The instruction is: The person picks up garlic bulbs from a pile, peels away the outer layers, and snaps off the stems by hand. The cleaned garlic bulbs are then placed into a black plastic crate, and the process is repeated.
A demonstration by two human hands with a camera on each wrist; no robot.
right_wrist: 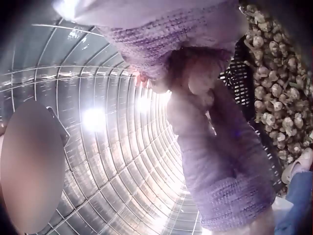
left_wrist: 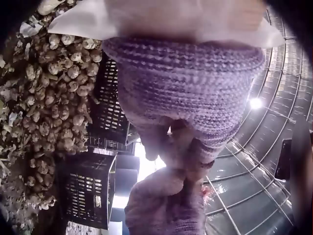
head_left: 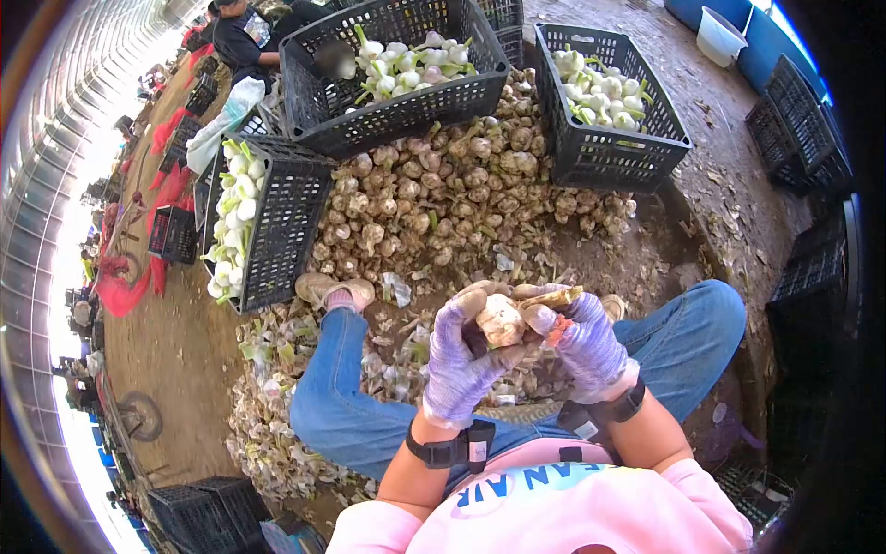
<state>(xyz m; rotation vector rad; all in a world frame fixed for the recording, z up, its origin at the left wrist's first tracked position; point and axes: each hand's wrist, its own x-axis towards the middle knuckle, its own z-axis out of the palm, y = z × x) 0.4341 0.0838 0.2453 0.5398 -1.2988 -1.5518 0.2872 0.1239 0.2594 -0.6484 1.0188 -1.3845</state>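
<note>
In the head view a garlic bulb (head_left: 501, 321) with pale, dirt-marked skin is held up over the lap. My left hand (head_left: 459, 346), in a purple knit glove with soiled fingertips, grips it from the left. From the other side my right hand (head_left: 591, 349), gloved the same way, pinches at the bulb with thumb and fingers. A brownish stalk-like piece (head_left: 556, 296) lies along the right fingers. Both wrist views show the gloved hands meeting fingertip to fingertip, and they largely hide the bulb there.
A heap of unpeeled garlic (head_left: 434, 189) spreads ahead on the ground. Around it stand black crates with peeled white bulbs: one tipped at left (head_left: 281, 226), one behind (head_left: 397, 111), one at right (head_left: 618, 152). Peelings (head_left: 277, 415) litter the floor beside the legs. Another person (head_left: 242, 42) sits at back left.
</note>
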